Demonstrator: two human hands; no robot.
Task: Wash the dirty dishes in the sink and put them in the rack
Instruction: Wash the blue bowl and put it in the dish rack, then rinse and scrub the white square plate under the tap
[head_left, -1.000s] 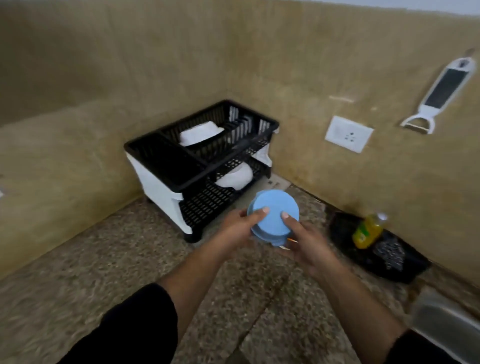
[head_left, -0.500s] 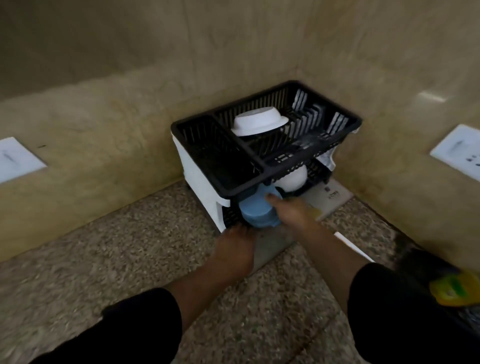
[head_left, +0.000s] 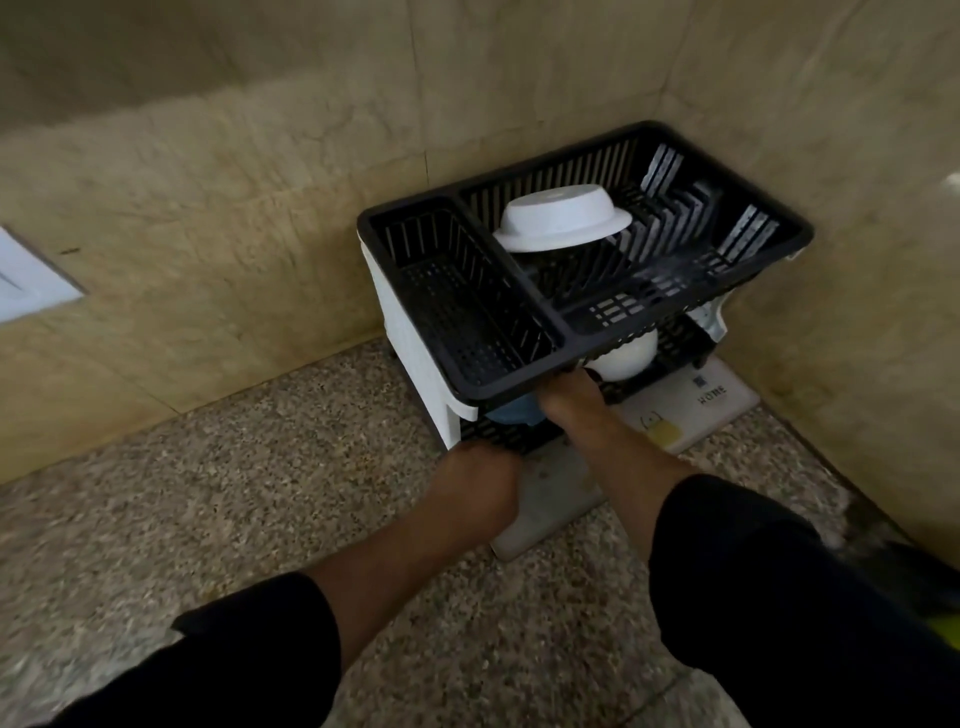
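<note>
The black two-tier dish rack (head_left: 519, 382) stands in the corner of the counter. A white bowl (head_left: 563, 218) lies upside down in its upper tray, and another white bowl (head_left: 626, 356) sits in the lower tier. The blue bowl (head_left: 511, 414) is in the lower tier, mostly hidden under the upper tray's rim. My right hand (head_left: 569, 402) reaches into the lower tier right beside the blue bowl, its fingers hidden under the tray. My left hand (head_left: 480, 475) rests with curled fingers at the lower tier's front edge, holding nothing that I can see.
A white drip mat (head_left: 696, 410) lies under the rack on the speckled granite counter (head_left: 208, 493). Tiled walls close in behind and to the right. A white wall plate (head_left: 26, 280) is at the left. A yellow-green bottle (head_left: 943, 626) shows at the right edge.
The blue bowl has gone from in front of the rack deeper into the lower tier, and my right hand followed it in. My left hand let go of the bowl and dropped to the rack's front edge.
</note>
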